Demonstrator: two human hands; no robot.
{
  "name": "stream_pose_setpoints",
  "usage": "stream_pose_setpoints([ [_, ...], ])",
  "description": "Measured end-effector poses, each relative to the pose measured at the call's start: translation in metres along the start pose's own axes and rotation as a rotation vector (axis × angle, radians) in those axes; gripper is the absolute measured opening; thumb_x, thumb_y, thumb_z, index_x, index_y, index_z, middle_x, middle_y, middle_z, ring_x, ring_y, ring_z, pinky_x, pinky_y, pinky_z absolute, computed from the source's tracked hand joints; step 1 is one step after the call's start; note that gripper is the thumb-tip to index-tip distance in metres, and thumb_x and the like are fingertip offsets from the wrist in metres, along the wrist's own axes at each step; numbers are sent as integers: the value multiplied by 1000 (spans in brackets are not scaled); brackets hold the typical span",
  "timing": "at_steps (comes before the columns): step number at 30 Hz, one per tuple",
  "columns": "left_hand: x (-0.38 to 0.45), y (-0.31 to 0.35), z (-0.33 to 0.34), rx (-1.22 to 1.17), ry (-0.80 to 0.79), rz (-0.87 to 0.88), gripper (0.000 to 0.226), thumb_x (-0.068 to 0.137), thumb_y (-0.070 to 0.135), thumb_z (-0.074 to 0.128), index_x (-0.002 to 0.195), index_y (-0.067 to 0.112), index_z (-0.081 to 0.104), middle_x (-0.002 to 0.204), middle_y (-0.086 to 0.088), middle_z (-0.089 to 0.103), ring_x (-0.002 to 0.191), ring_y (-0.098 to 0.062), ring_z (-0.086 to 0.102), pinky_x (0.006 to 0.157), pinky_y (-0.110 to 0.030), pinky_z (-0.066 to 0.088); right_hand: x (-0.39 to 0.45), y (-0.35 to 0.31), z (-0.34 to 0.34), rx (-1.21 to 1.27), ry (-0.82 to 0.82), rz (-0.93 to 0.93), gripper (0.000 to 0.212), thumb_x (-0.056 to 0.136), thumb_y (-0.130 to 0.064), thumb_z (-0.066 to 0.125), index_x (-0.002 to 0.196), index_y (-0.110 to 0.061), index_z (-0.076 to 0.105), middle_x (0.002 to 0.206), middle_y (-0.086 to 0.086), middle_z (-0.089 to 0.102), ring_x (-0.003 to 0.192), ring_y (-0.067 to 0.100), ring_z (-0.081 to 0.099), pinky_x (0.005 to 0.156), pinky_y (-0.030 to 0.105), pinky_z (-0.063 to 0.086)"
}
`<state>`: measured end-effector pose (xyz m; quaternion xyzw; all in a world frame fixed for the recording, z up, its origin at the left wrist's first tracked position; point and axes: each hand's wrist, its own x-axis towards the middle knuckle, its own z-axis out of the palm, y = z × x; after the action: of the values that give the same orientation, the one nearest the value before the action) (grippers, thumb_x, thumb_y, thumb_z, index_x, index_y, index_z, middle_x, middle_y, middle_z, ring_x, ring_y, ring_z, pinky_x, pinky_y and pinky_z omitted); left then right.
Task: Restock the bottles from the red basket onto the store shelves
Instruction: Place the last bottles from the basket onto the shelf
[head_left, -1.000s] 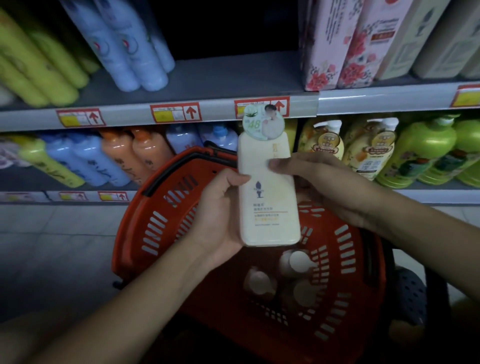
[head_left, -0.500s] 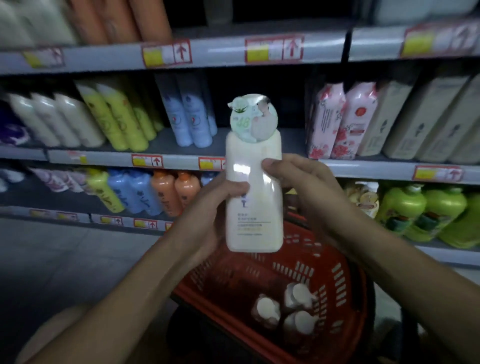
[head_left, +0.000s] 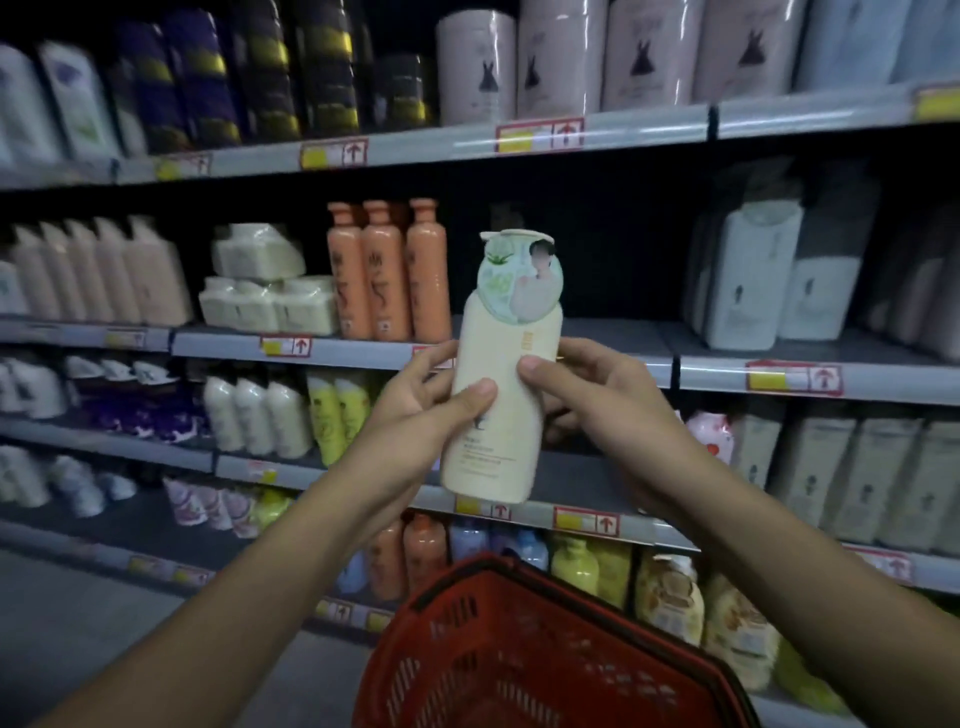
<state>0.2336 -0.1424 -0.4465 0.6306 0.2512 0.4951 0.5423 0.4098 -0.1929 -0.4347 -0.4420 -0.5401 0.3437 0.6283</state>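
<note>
gripping the cream bottle (head_left: 498, 405) upright, left hand (head_left: 415, 410) and right hand (head_left: 597, 410) fingers curl round its sides.

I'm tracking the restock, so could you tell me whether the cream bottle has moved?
Yes. The cream bottle rose from just above the red basket to the shelf with orange bottles.

No print you can read here.
The cream bottle (head_left: 498, 415) carries blurred small print; the shelf price tags (head_left: 539, 136) show you only red upward arrows.
</note>
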Motion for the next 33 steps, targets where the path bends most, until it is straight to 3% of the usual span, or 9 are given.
stream_pose_setpoints([
  [5,15,26,-5,160,-31,139,58,90,18,75,141,22,49,131,-1,70,122,-18,66,99,-37,54,10,-28,0,-119,11,-145,28,97,-16,68,125,-11,70,116,12,76,92,17,71,71,29,57],
  [9,30,43,2,283,-50,278,54,94,14,71,136,39,48,130,14,66,122,0,62,100,-28,53,22,-39,-9,-206,0,-306,31,99,-12,66,130,-11,67,120,-1,76,102,7,72,82,25,58],
  [12,47,30,11,378,-53,378,56,91,15,69,140,33,47,134,15,62,126,0,59,102,-27,52,29,-23,-19,-212,59,-327,34,99,-10,66,133,-13,65,120,-1,76,109,13,72,92,32,60],
  [16,75,-13,15,475,-110,422,61,92,10,65,143,36,43,141,24,53,127,14,50,105,-14,43,37,32,-28,-131,169,-277,31,96,-4,66,126,-12,68,114,0,79,108,15,74,89,23,59],
  [21,148,-51,9,453,-77,354,67,91,38,63,151,50,36,149,13,50,137,-2,48,115,-38,43,101,56,-35,-148,242,-306,36,92,2,68,126,-8,67,109,-1,80,99,8,75,77,10,54],
  [23,183,-53,5,422,-41,371,65,93,35,62,150,53,35,149,15,50,137,-2,48,114,-37,44,139,53,-37,-255,204,-383,38,95,-6,68,131,-16,66,115,-7,78,106,5,73,81,11,55],
  [26,232,-54,-1,380,9,377,61,95,20,63,141,54,40,134,37,53,128,9,52,108,-27,48,200,56,-43,-392,160,-469,40,98,-11,66,137,-19,62,127,-7,72,117,5,68,92,18,55],
  [29,278,-71,-6,360,105,353,63,90,19,63,144,44,42,134,30,55,130,1,55,109,-33,49,256,69,-48,-455,85,-452,43,99,-10,64,141,-19,58,131,-6,70,120,5,66,94,17,53],
  [33,318,-98,-11,369,218,277,67,93,4,64,140,47,44,125,28,59,124,-6,59,104,-27,50,310,91,-52,-540,9,-284,45,97,-13,69,140,-23,58,125,-8,71,116,6,68,96,27,57],
])
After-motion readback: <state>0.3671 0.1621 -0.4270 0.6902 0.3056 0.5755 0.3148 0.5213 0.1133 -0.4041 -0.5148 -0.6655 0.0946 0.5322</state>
